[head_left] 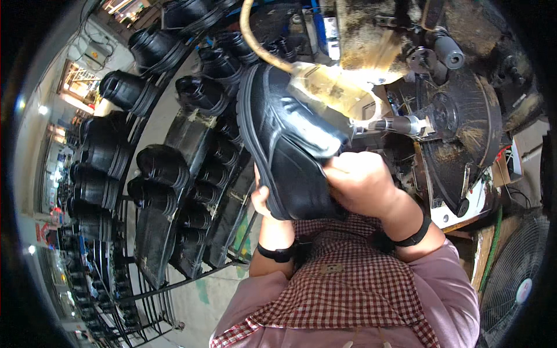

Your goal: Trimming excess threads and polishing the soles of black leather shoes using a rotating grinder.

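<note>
A black leather shoe (296, 174) with a ridged sole is held up close in front of me, tilted with its toe toward the far side. My left hand (261, 199) is closed around the sole side; only the thumb and part of the palm show, the other fingers being hidden behind the shoe. At the shoe's opening, my right hand (365, 181) grips the upper edge with its fingers curled inward. A lit, yellowed lamp (333, 87) on a bent cable hangs just over the shoe and throws bright glare on the leather.
Racks with many black shoes (162, 165) fill the left side. Beyond my right hand stands a dusty machine with a metal spindle (400, 124) and a round guard (464, 122). A round fan (519, 284) sits at the lower right.
</note>
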A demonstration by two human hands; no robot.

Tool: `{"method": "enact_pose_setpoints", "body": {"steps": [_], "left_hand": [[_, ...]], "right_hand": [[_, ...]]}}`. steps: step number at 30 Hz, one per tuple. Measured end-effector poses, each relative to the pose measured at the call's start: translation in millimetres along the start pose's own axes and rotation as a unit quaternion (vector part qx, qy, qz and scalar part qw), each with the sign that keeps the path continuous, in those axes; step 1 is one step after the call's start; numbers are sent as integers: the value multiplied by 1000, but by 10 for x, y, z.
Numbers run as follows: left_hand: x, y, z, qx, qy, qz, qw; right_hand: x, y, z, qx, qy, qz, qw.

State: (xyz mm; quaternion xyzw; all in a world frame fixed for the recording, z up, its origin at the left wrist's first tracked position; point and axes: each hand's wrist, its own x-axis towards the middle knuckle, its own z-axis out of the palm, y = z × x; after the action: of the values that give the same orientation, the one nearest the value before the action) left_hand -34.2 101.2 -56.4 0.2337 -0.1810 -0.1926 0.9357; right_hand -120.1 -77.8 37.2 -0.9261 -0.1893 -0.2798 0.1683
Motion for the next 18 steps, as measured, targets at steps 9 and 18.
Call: {"method": "enact_pose_setpoints", "body": {"steps": [9,18], "left_hand": [[-239,76,-477,-295,-41,-104,949],[-412,-223,441,-559,-160,-320,748]], "right_hand": [[-605,265,176,484,95,178,852],[-349,136,418,729,65,217,646]]}}
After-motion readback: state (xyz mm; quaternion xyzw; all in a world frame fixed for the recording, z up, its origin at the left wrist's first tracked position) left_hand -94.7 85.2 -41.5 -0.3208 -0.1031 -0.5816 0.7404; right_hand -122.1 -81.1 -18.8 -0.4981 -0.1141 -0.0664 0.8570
